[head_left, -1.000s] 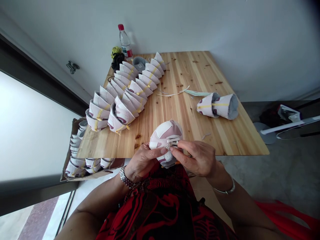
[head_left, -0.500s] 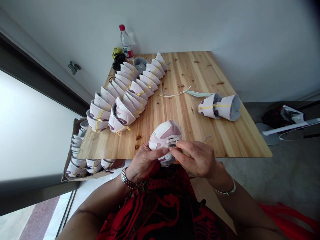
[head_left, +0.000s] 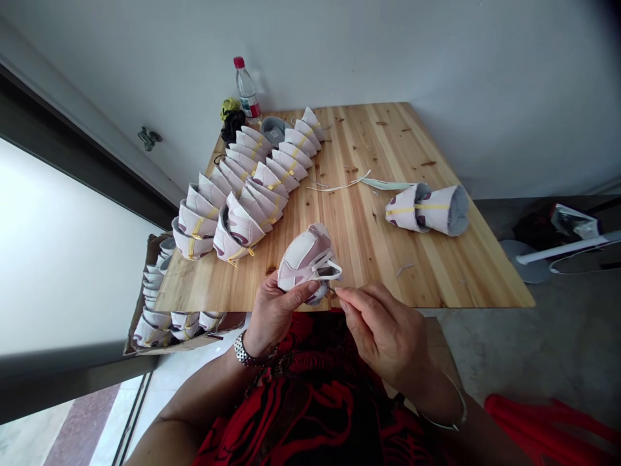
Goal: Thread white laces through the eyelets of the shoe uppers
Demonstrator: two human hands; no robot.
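The left hand [head_left: 286, 315] firmly grips a pink-and-white cup respirator mask [head_left: 306, 259] over the near edge of the pine worktop [head_left: 436, 285]. The right hand [head_left: 383, 333] pinches shut just beside the strap loop [head_left: 330, 266], with nothing visible held. Any slackened left-hand grip risks dropping the mask past that edge.

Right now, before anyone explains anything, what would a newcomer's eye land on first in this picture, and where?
The long double row of cup-shaped white-and-mauve face masks with yellow straps stands out first, curving across the left of the pale pine table. Nearest the camera, the left hand holds a matching mask at the table's front edge, with the right hand close beside it. A clear plastic bottle with a red cap stands beyond the rows.
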